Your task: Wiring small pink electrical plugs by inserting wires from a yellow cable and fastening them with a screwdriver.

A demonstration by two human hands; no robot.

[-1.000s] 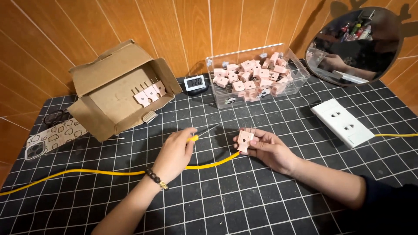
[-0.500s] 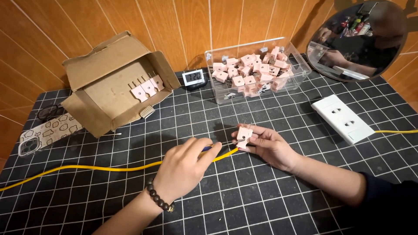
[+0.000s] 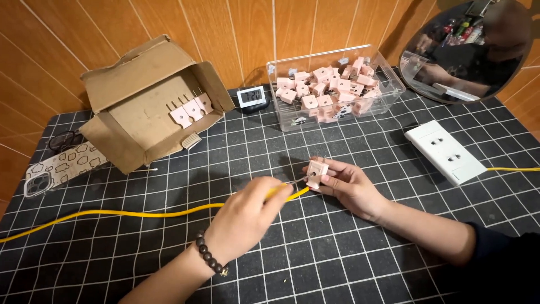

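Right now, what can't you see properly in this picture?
Head view only:
- Yellow cable: its end is hidden under the left hand.
- Pink plug: partly covered by the right hand.
- Round mirror: cut off by the top edge, reflection blurred.

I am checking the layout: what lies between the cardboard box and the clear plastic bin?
In the head view, a small digital clock stands between the cardboard box and the clear plastic bin.
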